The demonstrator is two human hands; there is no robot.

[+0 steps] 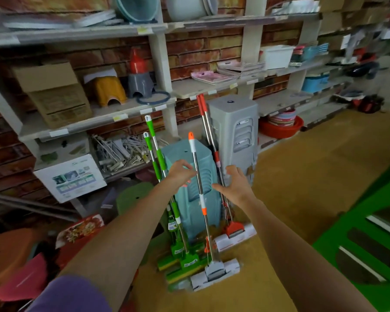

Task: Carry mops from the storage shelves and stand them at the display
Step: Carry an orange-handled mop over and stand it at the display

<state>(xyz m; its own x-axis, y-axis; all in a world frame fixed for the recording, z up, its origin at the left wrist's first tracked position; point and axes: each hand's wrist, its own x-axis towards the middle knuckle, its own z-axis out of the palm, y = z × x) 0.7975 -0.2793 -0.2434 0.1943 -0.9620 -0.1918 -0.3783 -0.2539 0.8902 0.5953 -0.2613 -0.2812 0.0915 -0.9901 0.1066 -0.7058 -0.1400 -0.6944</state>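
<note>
Several sponge mops stand on the floor, leaning against a teal plastic cabinet [189, 154] and a grey one [236, 122]. The orange-tipped mop [196, 167] stands in the middle, its white head [214, 274] on the floor. Two green-handled mops [158, 154] lean to its left, and two red-handled mops [208, 136] to its right. My left hand [181, 172] is just left of the orange-tipped mop's shaft, fingers spread, holding nothing. My right hand [234, 184] hovers open just right of the shaft, in front of the red mops' shafts.
Shelves [95, 122] along a brick wall hold boxes, bowls, trays and metal hooks. Stacked stools [7, 255] and a printed box [70, 176] crowd the lower left. Red basins [279, 127] sit under the right shelf. A green fixture [358, 244] stands at right beside tan floor [302, 167].
</note>
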